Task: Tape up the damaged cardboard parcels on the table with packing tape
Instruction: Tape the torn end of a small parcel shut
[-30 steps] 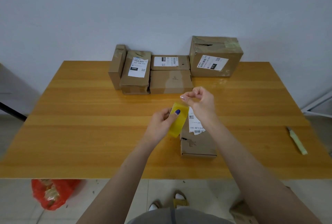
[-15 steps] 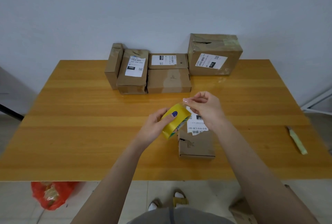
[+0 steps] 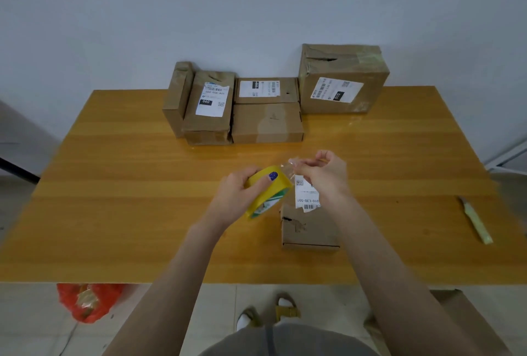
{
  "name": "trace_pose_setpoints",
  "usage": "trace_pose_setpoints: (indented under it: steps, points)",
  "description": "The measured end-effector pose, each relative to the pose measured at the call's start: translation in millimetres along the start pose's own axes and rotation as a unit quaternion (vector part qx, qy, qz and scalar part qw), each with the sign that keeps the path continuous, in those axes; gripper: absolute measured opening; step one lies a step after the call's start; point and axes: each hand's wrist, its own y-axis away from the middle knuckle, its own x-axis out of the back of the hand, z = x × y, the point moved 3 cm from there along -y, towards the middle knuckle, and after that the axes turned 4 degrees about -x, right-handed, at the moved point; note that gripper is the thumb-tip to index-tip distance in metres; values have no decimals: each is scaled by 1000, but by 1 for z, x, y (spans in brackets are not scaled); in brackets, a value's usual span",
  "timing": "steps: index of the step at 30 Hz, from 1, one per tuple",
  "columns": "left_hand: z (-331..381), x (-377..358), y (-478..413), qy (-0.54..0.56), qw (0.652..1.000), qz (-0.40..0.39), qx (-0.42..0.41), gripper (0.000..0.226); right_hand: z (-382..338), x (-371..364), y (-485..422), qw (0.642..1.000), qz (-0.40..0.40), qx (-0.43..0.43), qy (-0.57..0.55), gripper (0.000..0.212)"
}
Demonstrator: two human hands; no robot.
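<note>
Drawn out since a moment ago, a short clear strip of tape (image 3: 287,168) stretches from the yellow tape roll (image 3: 268,194), which the left hand (image 3: 235,197) grips with curled fingers, to the pinching fingers of the right hand (image 3: 328,177), both held over the small torn parcel (image 3: 309,228) on the desk (image 3: 114,184).

Table (image 3: 114,213): glossy varnished wood, smooth. Boxes (image 3: 266,123) at table's far edge & box (image 3: 308,230) mid-table: matt brown cardboard, creased, torn; white paper labels (image 3: 212,100). Roll (image 3: 268,193): shiny yellow plastic; strip (image 3: 288,168) clear, glossy. Knife (image 3: 474,220) at table's right edge: pale plastic. Bag (image 3: 88,300) under table: crinkly red plastic.
</note>
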Motion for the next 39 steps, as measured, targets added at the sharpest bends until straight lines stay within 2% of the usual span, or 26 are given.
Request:
trace_pose_setpoints:
  steps: [2, 4, 8, 13, 14, 16, 19, 21, 23, 25, 30, 31, 34, 39]
  points:
    - [2, 1, 1, -66, 998, 6, -11, 17, 4, -1, 6, 999, 21, 26, 24, 39]
    - [0, 2, 1, -135, 991, 16, -9, 30, 5, -2, 11, 997, 38, 51, 31, 39]
    - [1, 1, -4, -233, 972, 21, 28, 47, 9, -7, 23, 995, 60, 76, 19, 41]
    - [1, 1, -15, -364, 928, -35, 75, 71, 4, 3, 36, 986, 121, 117, -3, 42]
    - [-1, 5, -16, -366, 926, -51, 74, 73, 2, 4, 38, 985, 127, 120, 3, 42]
    - [-1, 13, -20, -310, 946, -77, 52, 68, 5, 7, 39, 985, 143, 95, -27, 44]
    - [-3, 28, -20, -184, 970, -156, 8, 59, 21, 6, 35, 982, 152, 20, -109, 47]
    - [-8, 39, -18, -65, 976, -206, 9, 52, 33, 10, 35, 974, 177, -1, -141, 48]
    - [-18, 51, -13, 35, 977, -206, 47, 45, 45, 13, 38, 970, 191, -15, -151, 49]
    - [-26, 55, -13, 74, 977, -193, 57, 43, 59, 12, 40, 966, 202, -29, -160, 48]
    - [-42, 38, -20, -93, 961, -259, 16, 40, 95, 6, 37, 954, 274, -57, -108, 43]
    - [-44, 33, -20, -122, 957, -263, 24, 38, 101, 7, 35, 952, 284, -62, -98, 42]
    - [-47, 22, -21, -197, 948, -249, 25, 50, 112, 8, 32, 950, 300, -76, -46, 42]
    - [-46, 10, -23, -233, 942, -239, 19, 41, 121, 7, 29, 949, 311, -42, 30, 42]
